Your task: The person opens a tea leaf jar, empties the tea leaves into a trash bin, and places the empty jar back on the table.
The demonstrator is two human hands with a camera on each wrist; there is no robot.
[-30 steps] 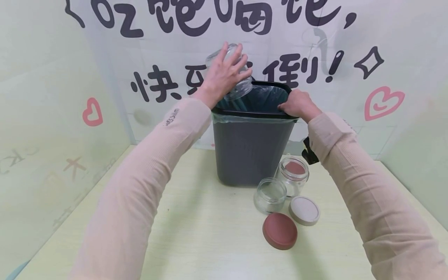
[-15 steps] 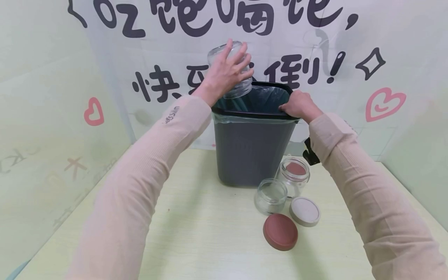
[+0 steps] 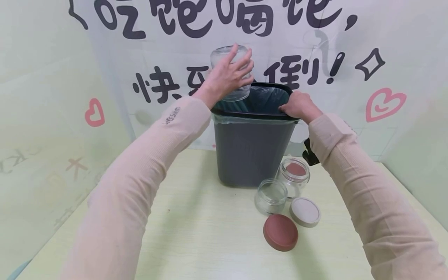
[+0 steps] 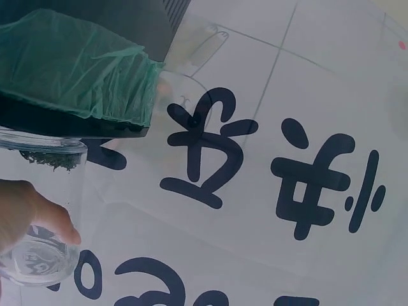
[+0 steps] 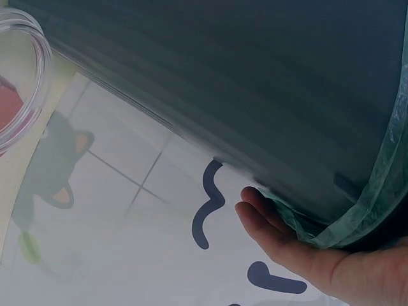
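Observation:
My left hand (image 3: 227,76) holds a clear glass jar (image 3: 221,54) bottom up, its mouth at the left of the trash can's opening. Dark leaf-like bits (image 4: 51,158) lie inside near the jar's mouth in the left wrist view. My right hand (image 3: 297,104) grips the right side of the rim of the grey trash can (image 3: 253,151). In the right wrist view the fingers (image 5: 274,239) lie under the rim, against the can's outside. A thin greenish liner bag (image 4: 83,70) folds over the rim. What lies deep in the can is hidden.
By the can's right foot stand two open glass jars, a low jar (image 3: 271,198) and a taller jar (image 3: 294,179) through which red shows. A white lid (image 3: 305,211) and a red lid (image 3: 280,232) lie in front. A lettered wall sheet (image 3: 168,116) hangs behind.
The jar in my left hand has swung from a slant to nearly straight upside down, rising slightly, then dropping a little. My right hand stays on the rim.

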